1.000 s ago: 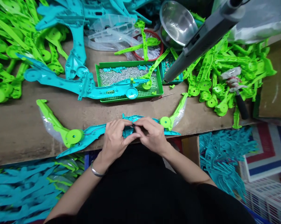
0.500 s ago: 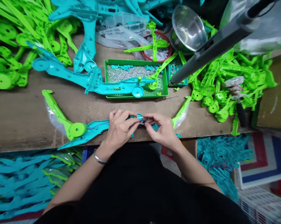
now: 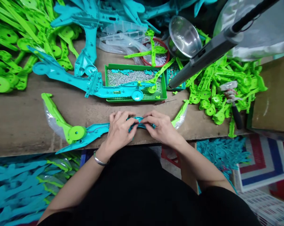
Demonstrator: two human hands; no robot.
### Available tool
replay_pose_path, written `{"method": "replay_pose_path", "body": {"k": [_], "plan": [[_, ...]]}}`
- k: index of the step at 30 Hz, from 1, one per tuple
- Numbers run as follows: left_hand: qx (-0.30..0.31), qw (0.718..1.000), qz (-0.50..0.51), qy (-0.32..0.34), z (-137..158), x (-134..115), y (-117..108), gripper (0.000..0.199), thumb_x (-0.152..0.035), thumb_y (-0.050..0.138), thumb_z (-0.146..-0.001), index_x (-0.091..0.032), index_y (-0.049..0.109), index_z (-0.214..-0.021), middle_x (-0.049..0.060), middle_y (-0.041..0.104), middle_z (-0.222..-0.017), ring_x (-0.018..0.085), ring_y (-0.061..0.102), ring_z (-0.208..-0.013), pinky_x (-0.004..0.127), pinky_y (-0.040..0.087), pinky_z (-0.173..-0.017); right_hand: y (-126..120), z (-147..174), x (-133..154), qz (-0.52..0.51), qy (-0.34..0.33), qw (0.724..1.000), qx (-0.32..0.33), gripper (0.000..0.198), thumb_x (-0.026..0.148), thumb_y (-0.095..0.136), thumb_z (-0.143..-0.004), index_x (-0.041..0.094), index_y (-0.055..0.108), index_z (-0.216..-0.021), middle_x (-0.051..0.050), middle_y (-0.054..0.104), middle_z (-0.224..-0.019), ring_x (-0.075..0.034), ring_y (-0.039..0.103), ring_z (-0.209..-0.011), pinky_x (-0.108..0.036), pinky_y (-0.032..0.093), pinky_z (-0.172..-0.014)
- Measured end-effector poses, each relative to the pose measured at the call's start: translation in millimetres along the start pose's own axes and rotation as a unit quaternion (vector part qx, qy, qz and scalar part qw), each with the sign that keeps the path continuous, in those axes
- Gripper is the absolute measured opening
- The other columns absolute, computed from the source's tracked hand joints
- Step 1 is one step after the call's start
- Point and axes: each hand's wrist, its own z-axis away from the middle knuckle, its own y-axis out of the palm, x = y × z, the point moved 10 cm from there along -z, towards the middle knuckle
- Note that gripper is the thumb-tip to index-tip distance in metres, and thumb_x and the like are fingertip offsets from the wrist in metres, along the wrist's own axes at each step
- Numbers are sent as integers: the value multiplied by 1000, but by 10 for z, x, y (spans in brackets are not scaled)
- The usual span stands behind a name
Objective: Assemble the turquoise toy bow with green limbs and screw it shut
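Observation:
A long turquoise plastic shell (image 3: 95,134), shaped like a toy bow, lies along the front of the bench. Lime-green curved limbs with clear film are at its left (image 3: 56,117) and right (image 3: 181,116) ends. A thin reddish wire (image 3: 139,123) runs along the inside of the shell. My left hand (image 3: 120,127) is over the shell's middle, its thumb and forefinger closed on the wire. Close beside it, my right hand (image 3: 159,126) pinches the same wire, fingertips nearly meeting those of the left. The fingers hide much of the shell's middle.
Behind the hands stands a green tray (image 3: 136,99) of screws, with another turquoise shell (image 3: 68,76) lying across it. A screwdriver (image 3: 165,101) lies in front. Lime-green parts pile up left (image 3: 2,83) and right (image 3: 210,94). A grey pole (image 3: 203,58) slants over the bench's right side.
Both hands remain at the shell's middle. The right fingers have shifted slightly left, closer to the left fingertips, and the small piece between them has gone from sight. The view has moved slightly.

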Motion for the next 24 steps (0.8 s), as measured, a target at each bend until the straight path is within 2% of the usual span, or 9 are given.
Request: {"method": "replay_pose_path", "body": {"k": [3, 6, 9, 11, 14, 17, 21, 24], "plan": [[-36, 999, -12, -5, 23, 13, -6, 11, -28, 61, -93, -25, 72, -95, 5, 72, -107, 25, 59, -99, 47, 35, -90, 42, 31, 5, 54, -18, 998, -3, 20, 10, 53, -91, 17, 70, -96, -9, 69, -99, -17, 68, -87, -30, 56, -75], [-78, 996, -36, 20, 61, -58, -37, 11, -26, 61, -94, -24, 71, -89, 3, 74, -98, 23, 60, -92, 45, 35, -89, 108, 49, 10, 133, -33, 991, 9, 20, 12, 50, -94, 17, 68, -99, -11, 70, -102, -18, 68, -86, -29, 56, -70], [-100, 991, -67, 53, 87, -147, -60, 11, -23, 61, -94, -23, 70, -87, 1, 74, -93, 22, 59, -89, 42, 35, -86, 148, 54, 73, 200, -74, 977, 1, 21, 13, 48, -96, 17, 67, -102, -11, 73, -109, -21, 69, -89, -32, 57, -73], [-106, 988, -89, 70, 92, -190, -71, 13, -21, 61, -93, -23, 70, -84, 1, 74, -91, 21, 58, -86, 41, 35, -83, 170, 49, 95, 207, -94, 974, -5, 21, 14, 47, -97, 17, 66, -107, -12, 73, -115, -22, 70, -91, -35, 58, -76], [-87, 987, -106, 78, 80, -206, -49, 18, -18, 59, -94, -23, 69, -80, 1, 72, -88, 20, 56, -82, 39, 36, -80, 199, 21, 44, 166, -88, 982, -7, 21, 14, 45, -99, 15, 63, -110, -15, 73, -117, -22, 72, -95, -36, 60, -81], [-48, 990, -107, 77, 59, -190, 2, 19, -16, 56, -94, -23, 70, -83, 3, 71, -88, 21, 56, -82, 39, 38, -78, 214, -1, 22, 133, -94, 987, -13, 18, 14, 46, -99, 16, 63, -102, -15, 73, -117, -21, 72, -101, -34, 60, -85], [4, 992, -100, 72, 35, -161, 47, 21, -17, 54, -94, -23, 73, -87, 6, 70, -93, 23, 58, -86, 42, 41, -79, 229, -23, -12, 122, -94, 988, -11, 16, 16, 49, -98, 16, 65, -101, -11, 75, -112, -17, 73, -92, -28, 60, -74], [60, 993, -81, 64, 43, -147, 64, 25, -16, 52, -93, -25, 74, -100, 9, 69, -99, 27, 59, -92, 48, 44, -84, 275, -45, -80, 84, -74, 994, 15, 20, 16, 47, -99, 17, 66, -105, -10, 75, -110, -17, 73, -94, -28, 59, -74]]}}
